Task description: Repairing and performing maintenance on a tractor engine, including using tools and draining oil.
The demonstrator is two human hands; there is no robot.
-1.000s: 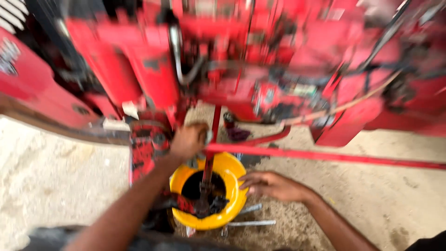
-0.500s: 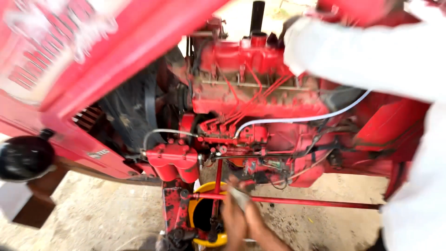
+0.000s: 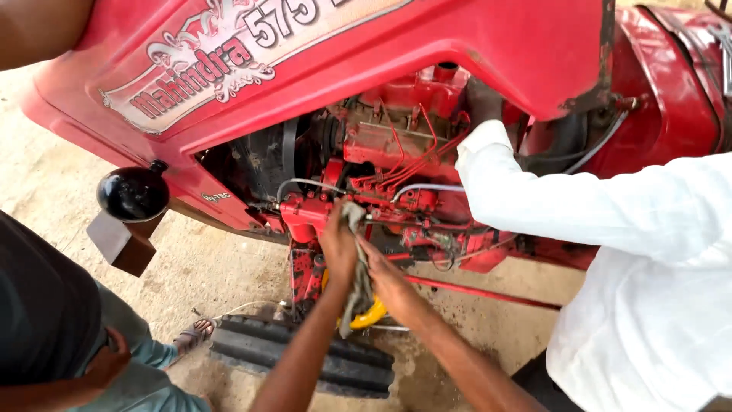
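At lower left a crouching person in a dark shirt has come into view since half a second ago. At centre, the left hand is closed around a grey rag that now hangs against the red engine; the right hand grips it lower down. The yellow pan is mostly hidden. A white sleeve reaches in from the right, its hand hidden.

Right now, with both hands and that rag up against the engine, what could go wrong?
The grey rag hangs loose between the left hand and right hand; it might snag on the thin red pipes. A co-worker's white sleeve reaches into the same engine bay, so arms may collide. The yellow pan below could get knocked.
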